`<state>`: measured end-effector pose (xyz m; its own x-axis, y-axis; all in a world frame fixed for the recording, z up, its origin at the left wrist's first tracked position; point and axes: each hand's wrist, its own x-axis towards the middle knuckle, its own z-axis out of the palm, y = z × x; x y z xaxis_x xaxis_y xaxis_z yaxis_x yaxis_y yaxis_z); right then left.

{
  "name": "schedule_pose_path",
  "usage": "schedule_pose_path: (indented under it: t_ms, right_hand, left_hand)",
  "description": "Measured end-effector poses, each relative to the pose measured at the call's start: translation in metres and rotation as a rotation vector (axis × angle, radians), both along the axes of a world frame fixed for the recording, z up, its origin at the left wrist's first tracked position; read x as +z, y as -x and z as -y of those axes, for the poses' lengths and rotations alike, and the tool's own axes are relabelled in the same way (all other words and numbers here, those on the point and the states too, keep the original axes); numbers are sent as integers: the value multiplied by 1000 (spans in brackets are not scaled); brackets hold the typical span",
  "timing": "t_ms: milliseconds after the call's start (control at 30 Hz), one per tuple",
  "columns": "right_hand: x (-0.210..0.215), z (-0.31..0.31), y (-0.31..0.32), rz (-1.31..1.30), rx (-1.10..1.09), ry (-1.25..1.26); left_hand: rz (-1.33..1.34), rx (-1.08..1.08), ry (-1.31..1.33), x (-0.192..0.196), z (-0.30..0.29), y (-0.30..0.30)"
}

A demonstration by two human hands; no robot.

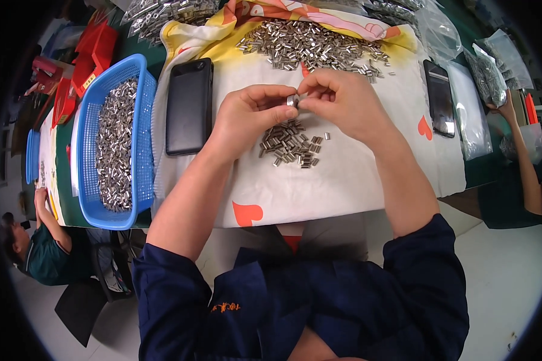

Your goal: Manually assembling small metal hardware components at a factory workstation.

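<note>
Above the white cloth, my left hand point(247, 114) pinches a small shiny round metal piece point(292, 100) between thumb and fingers. My right hand point(346, 107) meets it from the other side, thumb and forefinger closed together at its edge; whatever lies between those fingertips is too small to make out. Just below the hands lies a small pile of short metal sleeves point(289, 144), with a few loose ones at its right side. Farther off, a larger heap of similar sleeves point(310, 45) spreads over the cloth.
A black wallet-like case point(190, 107) lies left of my hands, beside a blue basket point(143, 129) full of metal pieces. At the right are a phone point(439, 99) and plastic bags point(503, 60). Red bins point(93, 51) stand far left. Other people work at both sides.
</note>
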<state>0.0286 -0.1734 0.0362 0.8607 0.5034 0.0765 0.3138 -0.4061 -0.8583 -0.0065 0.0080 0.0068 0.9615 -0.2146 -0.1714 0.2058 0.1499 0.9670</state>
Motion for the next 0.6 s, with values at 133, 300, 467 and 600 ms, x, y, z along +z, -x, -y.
schedule_pose_path:
  t_ms: [133, 300, 467, 600]
  right_hand:
    - [-3, 15, -18, 35, -133, 84]
    - [-33, 12, -29, 378, -227, 348]
    - [-31, 6, -25, 454, -211, 490]
    - [-33, 7, -26, 480, -201, 481]
  left_hand:
    - [53, -78, -12, -1, 5, 5]
    - [60, -139, -71, -2, 5, 4]
    - [50, -58, 109, -7, 0, -2]
    - [34, 1, 182, -7, 0, -4]
